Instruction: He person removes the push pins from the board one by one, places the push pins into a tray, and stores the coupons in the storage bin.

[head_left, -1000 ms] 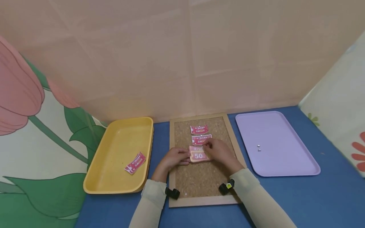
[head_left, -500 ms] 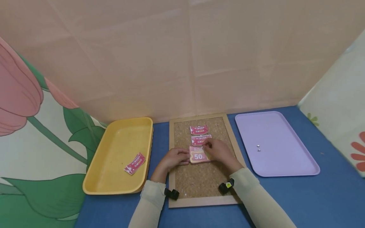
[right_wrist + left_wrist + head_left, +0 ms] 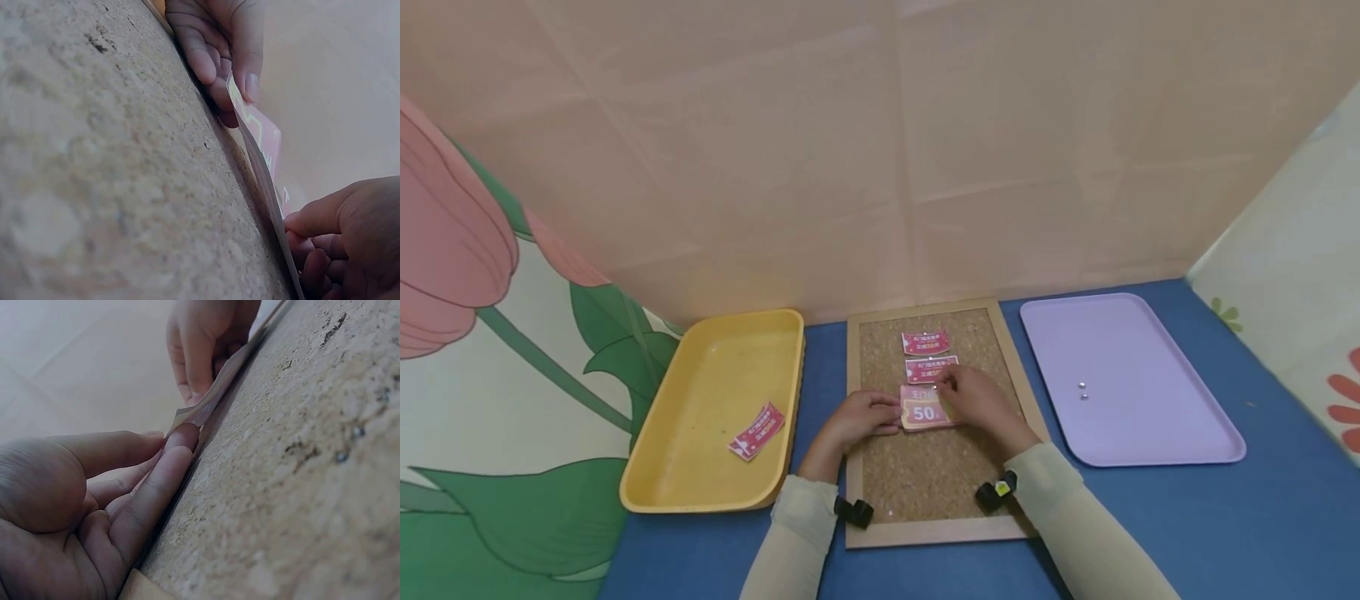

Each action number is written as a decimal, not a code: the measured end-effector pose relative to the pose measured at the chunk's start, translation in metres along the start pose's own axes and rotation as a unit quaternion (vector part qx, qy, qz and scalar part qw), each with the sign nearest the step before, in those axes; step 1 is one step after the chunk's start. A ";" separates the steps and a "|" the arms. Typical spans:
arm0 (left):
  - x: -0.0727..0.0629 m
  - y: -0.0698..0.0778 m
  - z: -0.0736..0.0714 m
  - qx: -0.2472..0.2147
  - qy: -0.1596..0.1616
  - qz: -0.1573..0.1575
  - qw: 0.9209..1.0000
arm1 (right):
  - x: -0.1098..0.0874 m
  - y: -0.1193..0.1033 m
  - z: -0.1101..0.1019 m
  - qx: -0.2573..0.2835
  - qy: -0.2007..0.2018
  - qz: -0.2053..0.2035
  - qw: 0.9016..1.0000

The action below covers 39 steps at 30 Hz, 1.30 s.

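Note:
A pink coupon (image 3: 922, 413) printed with "50" lies on the cork board (image 3: 917, 479), below two pinned red coupons, the upper one (image 3: 925, 342) and the lower one (image 3: 928, 372). My left hand (image 3: 859, 414) pinches its left edge between thumb and fingertips, close over the cork in the left wrist view. With thumb and index finger, my right hand (image 3: 981, 404) pinches at the coupon's top edge, where a small shiny pushpin (image 3: 935, 387) shows by the fingertips. Its other fingers are curled. In the right wrist view, the coupon (image 3: 265, 140) stands slightly off the cork between both hands.
Left of the board is a yellow tray (image 3: 700, 417) with overlapping red coupons (image 3: 757, 432) in it. A lilac tray (image 3: 1150, 400) on the right holds two small silver pins (image 3: 1083, 392). The board's wooden frame (image 3: 940, 531) rests on the blue table (image 3: 1210, 533).

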State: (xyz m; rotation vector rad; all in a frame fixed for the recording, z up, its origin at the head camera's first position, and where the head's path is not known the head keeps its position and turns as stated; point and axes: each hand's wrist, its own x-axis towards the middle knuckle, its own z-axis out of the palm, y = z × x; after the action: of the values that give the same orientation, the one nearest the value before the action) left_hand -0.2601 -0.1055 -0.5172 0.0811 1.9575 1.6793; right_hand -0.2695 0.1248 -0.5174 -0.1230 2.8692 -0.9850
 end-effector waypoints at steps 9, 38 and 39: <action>0.001 0.001 0.000 0.006 0.001 -0.002 1.000 | -0.002 0.000 -0.002 0.004 -0.002 0.001 1.000; 0.000 0.000 -0.001 0.012 0.004 -0.005 1.000 | -0.003 -0.003 -0.001 0.015 -0.002 0.004 1.000; 0.000 0.000 -0.001 0.011 0.003 -0.005 1.000 | -0.003 -0.003 -0.001 0.015 -0.002 0.007 1.000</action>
State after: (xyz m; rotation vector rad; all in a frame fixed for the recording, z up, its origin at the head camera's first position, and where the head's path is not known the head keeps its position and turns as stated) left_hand -0.2607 -0.1058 -0.5169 0.0739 1.9787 1.6539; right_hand -0.2665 0.1229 -0.5146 -0.1034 2.8463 -1.0232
